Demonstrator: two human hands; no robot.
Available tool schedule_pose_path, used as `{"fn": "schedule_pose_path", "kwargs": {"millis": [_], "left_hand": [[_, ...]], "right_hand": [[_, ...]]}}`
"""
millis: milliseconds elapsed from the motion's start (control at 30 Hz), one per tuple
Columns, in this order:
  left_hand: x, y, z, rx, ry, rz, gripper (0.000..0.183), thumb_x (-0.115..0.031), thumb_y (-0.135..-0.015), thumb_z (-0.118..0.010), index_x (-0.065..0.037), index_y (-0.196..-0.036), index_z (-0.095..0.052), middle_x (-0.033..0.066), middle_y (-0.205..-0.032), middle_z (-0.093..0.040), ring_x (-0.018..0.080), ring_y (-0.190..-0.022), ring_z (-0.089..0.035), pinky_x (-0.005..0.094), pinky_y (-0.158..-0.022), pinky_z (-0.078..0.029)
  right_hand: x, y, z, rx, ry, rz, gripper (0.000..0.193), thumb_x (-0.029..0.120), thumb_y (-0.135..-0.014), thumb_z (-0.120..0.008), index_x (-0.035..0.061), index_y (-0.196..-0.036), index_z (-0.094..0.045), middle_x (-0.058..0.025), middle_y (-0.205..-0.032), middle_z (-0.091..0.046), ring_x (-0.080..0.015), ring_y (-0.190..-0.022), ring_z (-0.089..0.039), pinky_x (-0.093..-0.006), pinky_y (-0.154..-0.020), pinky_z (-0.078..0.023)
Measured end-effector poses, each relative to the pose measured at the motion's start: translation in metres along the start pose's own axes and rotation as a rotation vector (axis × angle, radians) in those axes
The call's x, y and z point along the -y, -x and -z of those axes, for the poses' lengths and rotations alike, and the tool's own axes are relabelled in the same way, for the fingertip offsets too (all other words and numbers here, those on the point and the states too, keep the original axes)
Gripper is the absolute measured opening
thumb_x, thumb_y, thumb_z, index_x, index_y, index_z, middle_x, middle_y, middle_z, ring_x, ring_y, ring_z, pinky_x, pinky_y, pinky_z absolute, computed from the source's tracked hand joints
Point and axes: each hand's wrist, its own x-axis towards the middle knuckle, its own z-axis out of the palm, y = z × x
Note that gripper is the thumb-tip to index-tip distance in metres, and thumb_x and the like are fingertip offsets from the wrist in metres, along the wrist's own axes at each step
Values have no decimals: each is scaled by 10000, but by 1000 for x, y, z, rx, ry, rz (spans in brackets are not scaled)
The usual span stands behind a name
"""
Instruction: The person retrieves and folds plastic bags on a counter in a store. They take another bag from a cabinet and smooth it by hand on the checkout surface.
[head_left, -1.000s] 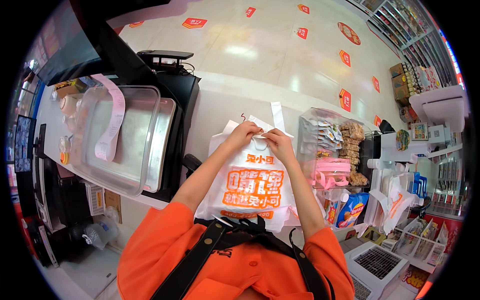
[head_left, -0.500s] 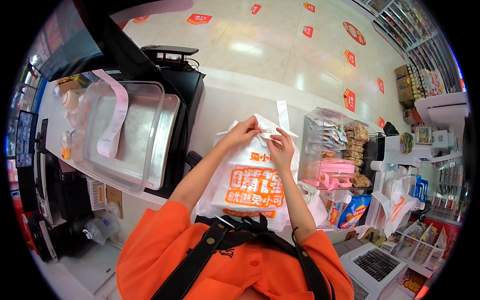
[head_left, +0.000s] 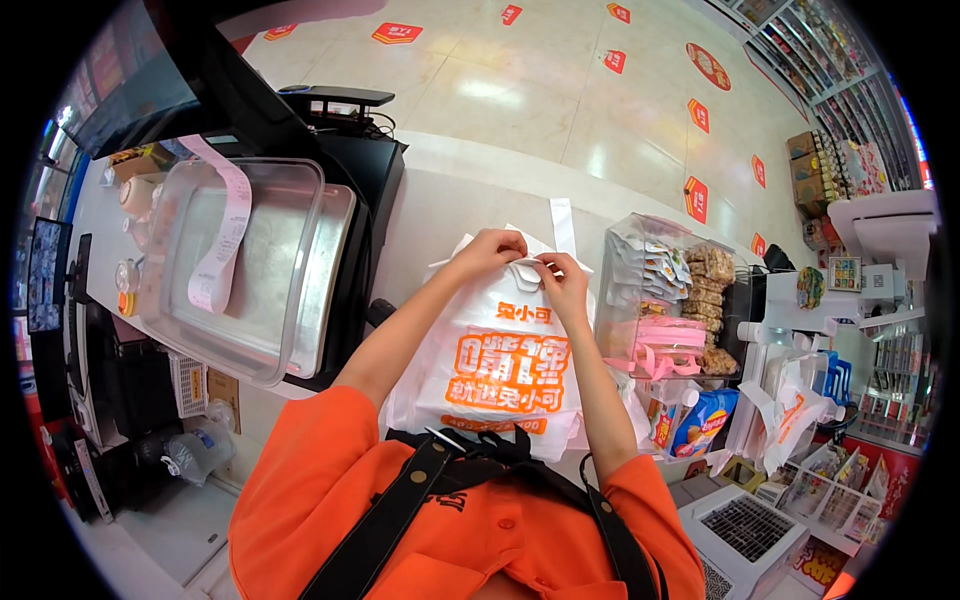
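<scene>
A white plastic carrier bag (head_left: 505, 372) with orange print lies flat on the pale counter (head_left: 430, 180) in front of my body. My left hand (head_left: 492, 250) is closed in a pinch on the gathered top edge of the bag. Close beside it, on the right, my right hand (head_left: 563, 285) also pinches the bag's top, thumb and fingers together. A small flap of the plastic shows between the two hands. One white handle strip (head_left: 563, 225) stretches away from me beyond my fingers.
Left of the bag, a clear plastic tub (head_left: 175, 265) rests over a metal tray (head_left: 335, 250), with a curled paper receipt strip (head_left: 236, 215) hanging into it. A clear display box (head_left: 622, 300) of packaged snacks stands to the right. A black monitor (head_left: 180, 80) rises at upper left.
My hands have shifted slightly along the bag's top edge. The left fingers have curled inward more, and the gathered flap between the hands has changed shape. The bag stays in place.
</scene>
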Motion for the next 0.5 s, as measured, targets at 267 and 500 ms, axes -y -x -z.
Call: {"fn": "schedule_pose_path", "kwargs": {"millis": [267,500], "left_hand": [[2,0,0,7,-192,45,152,-32,-760,-588,25,-881,-661,56,-736,-643,86,-668,-555,248,-611,-450],[11,9,6,87,-22,141,147,-117,-793,-579,0,-825,-662,-27,-629,-520,45,-593,-424,226,-525,-345]], "right_hand": [[1,-13,-5,29,19,-74,103,90,-805,-639,-2,-850,-638,-105,-791,-623,-175,-655,-593,-274,-586,-466],[12,-17,-18,-13,167,-9,102,98,-813,-618,-4,-818,-614,-128,-773,-622,-227,-656,-605,-317,-606,-465]]}}
